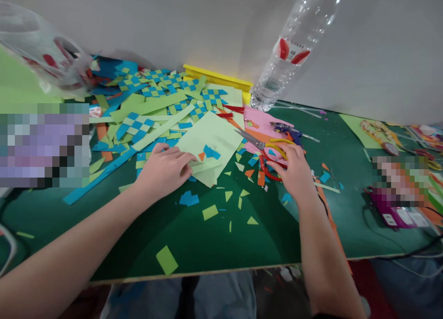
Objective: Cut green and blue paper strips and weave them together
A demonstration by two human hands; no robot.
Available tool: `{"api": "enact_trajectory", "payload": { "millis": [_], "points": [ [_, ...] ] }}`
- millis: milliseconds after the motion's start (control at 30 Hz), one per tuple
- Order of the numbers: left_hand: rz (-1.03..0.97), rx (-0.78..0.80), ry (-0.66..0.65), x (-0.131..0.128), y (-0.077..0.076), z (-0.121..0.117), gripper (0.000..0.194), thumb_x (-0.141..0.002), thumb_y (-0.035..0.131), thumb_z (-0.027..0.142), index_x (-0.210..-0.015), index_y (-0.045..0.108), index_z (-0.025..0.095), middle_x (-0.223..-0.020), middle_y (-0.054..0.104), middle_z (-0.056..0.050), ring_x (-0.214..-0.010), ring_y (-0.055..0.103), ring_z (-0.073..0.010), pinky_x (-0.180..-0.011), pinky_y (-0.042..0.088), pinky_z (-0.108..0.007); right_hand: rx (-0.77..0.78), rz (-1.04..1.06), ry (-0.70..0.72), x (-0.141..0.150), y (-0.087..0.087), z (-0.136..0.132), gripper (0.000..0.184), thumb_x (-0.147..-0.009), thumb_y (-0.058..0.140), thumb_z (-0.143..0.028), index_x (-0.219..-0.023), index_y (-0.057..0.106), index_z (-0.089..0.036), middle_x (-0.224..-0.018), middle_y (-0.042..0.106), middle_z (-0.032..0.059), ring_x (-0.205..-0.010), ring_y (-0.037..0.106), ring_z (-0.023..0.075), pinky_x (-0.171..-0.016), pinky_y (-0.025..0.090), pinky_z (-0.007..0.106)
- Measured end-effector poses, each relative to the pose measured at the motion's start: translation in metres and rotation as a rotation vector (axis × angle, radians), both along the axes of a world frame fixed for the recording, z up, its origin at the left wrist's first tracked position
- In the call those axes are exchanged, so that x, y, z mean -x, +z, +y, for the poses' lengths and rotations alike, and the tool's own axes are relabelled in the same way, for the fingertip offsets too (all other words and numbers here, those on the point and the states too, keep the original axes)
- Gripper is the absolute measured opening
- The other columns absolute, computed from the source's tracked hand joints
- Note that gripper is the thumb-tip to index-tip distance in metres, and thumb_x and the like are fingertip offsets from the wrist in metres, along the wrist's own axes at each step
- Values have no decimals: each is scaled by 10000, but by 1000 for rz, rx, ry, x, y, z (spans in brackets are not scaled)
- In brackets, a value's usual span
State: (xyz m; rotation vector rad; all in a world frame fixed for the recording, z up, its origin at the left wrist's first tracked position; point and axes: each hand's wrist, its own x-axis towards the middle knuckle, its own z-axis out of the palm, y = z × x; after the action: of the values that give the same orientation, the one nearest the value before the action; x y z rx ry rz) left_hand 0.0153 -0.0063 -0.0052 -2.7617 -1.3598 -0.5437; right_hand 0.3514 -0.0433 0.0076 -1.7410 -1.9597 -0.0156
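My right hand has its fingers bent round the handles of a pair of scissors. Yellow and red loops show beside the fingers, and the grey blades point left over the paper. My left hand is closed, thumb and fingers together, at one end of a narrow pale green paper strip. That strip lies across a larger pale green sheet. Blue and orange scraps rest on the sheet, just right of my left fingertips. The undersides of the left fingers are hidden.
Woven blue-and-green paper pieces and loose strips heap up behind my left hand. A clear plastic bottle leans at the back, near a yellow bar. Paper offcuts scatter over the green table. A purple object lies right.
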Motion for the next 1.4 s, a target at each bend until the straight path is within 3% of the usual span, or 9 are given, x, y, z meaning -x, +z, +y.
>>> {"api": "enact_trajectory", "payload": {
  "millis": [167, 433, 800, 1000, 1400],
  "points": [
    [-29, -91, 32, -2, -1, -2, 275, -932, 417, 230, -1030, 666, 168, -909, 739, -84, -881, 668, -270, -874, 400, -435, 22, 51, 28, -2, -1, -1, 472, -757, 700, -328, -1179, 528, -206, -1185, 573, 132, -1129, 564, 300, -957, 471, 461],
    [22, -71, -149, -7, -7, -2, 276, -994, 395, 247, -1138, 620, 174, -1078, 699, -78, -992, 617, -250, -844, 400, -387, 223, 51, 190, 2, 3, -7, 489, -744, 699, -340, -1174, 498, -227, -1219, 555, 122, -1140, 555, 299, -944, 481, 473],
    [-10, -26, -198, -5, -8, 3, 287, -1006, 398, 321, -1030, 654, 194, -956, 728, -43, -913, 646, -221, -879, 358, -395, 302, -26, 365, 3, 9, -7, 454, -753, 706, -367, -1165, 554, -250, -1221, 598, 86, -1179, 542, 292, -1026, 402, 501],
    [-22, -43, -255, -4, -9, 3, 256, -994, 433, 299, -962, 671, 213, -947, 728, -20, -902, 645, -200, -936, 344, -398, 254, -29, 377, 2, 10, -8, 477, -733, 727, -348, -1172, 565, -255, -1233, 612, 77, -1219, 525, 293, -1052, 392, 488],
    [-28, 21, -393, -10, -14, 2, 320, -995, 396, 230, -1234, 608, 233, -1258, 643, -38, -1191, 548, -210, -994, 381, -379, 284, 5, 368, -5, 5, -6, 519, -704, 765, -327, -1183, 580, -257, -1267, 602, 75, -1246, 519, 288, -1054, 431, 479]
  ]
}}
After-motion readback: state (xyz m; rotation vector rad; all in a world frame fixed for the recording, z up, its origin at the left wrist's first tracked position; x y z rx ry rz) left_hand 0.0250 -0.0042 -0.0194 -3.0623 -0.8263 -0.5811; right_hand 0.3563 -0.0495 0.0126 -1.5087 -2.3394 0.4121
